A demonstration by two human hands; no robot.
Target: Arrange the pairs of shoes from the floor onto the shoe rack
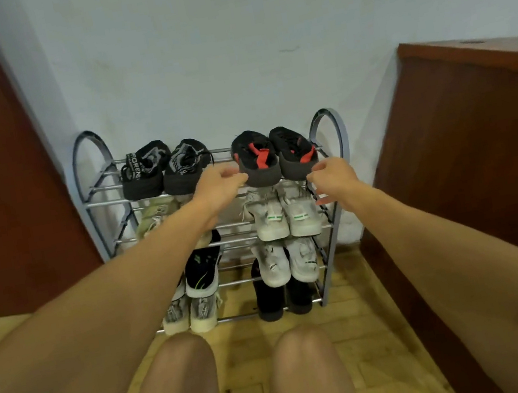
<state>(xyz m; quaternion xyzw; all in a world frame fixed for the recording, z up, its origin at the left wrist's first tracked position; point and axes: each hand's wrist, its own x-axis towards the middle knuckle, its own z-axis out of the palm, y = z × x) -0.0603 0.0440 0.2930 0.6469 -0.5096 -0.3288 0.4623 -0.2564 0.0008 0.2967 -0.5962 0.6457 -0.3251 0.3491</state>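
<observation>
While both hands rest at its heels, black-and-red pair (262,164): shoe rack (104,204) top tier, right end. Placing step, apparently closing. Left hand (221,182): fingers curled against heel, grip unclear. Right hand (333,177): loosely curled, just beside heel. Next, likely: square heels, release.

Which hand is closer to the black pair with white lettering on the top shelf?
Left. The left hand sits just right of the black lettered pair, by its right shoe's heel; the right hand is farther right, at the black-and-red pair's far side.
</observation>
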